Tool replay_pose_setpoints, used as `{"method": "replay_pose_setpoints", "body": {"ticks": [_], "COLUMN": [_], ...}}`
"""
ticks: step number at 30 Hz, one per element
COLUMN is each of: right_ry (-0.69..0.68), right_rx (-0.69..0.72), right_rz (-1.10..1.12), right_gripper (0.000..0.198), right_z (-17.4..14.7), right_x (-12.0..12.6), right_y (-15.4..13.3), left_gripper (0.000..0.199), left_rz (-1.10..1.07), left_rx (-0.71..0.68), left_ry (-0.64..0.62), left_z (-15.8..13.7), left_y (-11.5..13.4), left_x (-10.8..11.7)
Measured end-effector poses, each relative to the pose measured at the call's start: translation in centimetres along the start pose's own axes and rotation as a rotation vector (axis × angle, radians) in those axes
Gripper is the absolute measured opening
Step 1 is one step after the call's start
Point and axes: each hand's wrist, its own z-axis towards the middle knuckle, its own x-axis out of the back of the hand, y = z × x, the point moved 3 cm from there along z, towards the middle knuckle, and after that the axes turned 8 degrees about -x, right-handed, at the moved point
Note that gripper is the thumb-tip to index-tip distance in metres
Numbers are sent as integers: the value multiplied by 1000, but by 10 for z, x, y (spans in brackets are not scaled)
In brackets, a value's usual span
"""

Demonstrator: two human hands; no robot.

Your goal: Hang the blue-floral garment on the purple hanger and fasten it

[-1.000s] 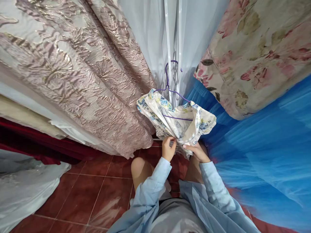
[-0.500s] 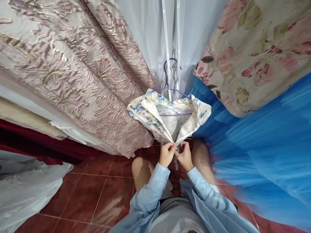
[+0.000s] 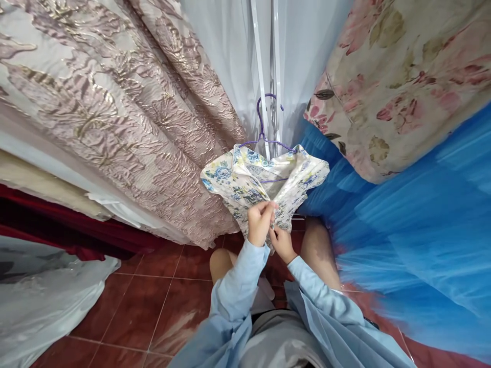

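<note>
A white blouse with blue and yellow flowers [image 3: 226, 176] hangs on a purple hanger [image 3: 262, 122] in front of me. Its collar is spread, and the front edges meet in a V at the chest. My left hand [image 3: 261, 222] is closed, pinching the front edge just below the V. Lower and slightly to the right, my right hand [image 3: 283, 244] is closed too, fingertips on the blouse front close under the left hand. What exactly lies between the right fingertips is too small to make out.
Pink brocade fabric [image 3: 153, 128] hangs close on the left. Blue tulle [image 3: 422, 230] and a floral cloth [image 3: 402, 92] hang on the right. White sheer fabric [image 3: 218, 41] is behind the hanger, with white straps [image 3: 260, 66] in front. Below lies a red tiled floor [image 3: 153, 301].
My left hand has moved up along the blouse front, and my right hand has shifted slightly down and left. The blouse's front edges have come closer together and lie flatter.
</note>
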Motion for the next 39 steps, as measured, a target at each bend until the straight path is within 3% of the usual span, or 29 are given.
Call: {"method": "replay_pose_setpoints", "body": {"ticks": [6,10,16,19,22,26,29,36,39], "right_ry": [26,21,-50,-56,-63,-55,-82,30,97], "right_rx": [-11,-28,-28,-3,102,234,278,280,315], "right_rz": [8,27,122,283,511,711,758,756,694], "right_gripper": [43,44,53,54,45,39,42,46,43], "right_z": [14,16,12,24,46,75,88,97,100], "right_x": [12,20,28,50,86,128,136,133,130], "right_y": [-4,-2,-4,-28,-74,-144,-177,-183,-179], "left_gripper": [32,29,30,27,24,19,17,18,15], "left_rz": [-51,1,137,465,774,872,860,808,745], "left_rx": [-239,-320,-409,-676,-924,-1020,-1021,-1181,-1154], "left_ry": [-76,-95,-181,-7,104,16,-61,-331,-354], "left_z": [70,93,82,69,63,69,76,94,95], "left_y": [88,119,101,99,105,107,105,106,112], "left_x": [-24,-30,-20,-9,-6,-6,-3,12,16]}}
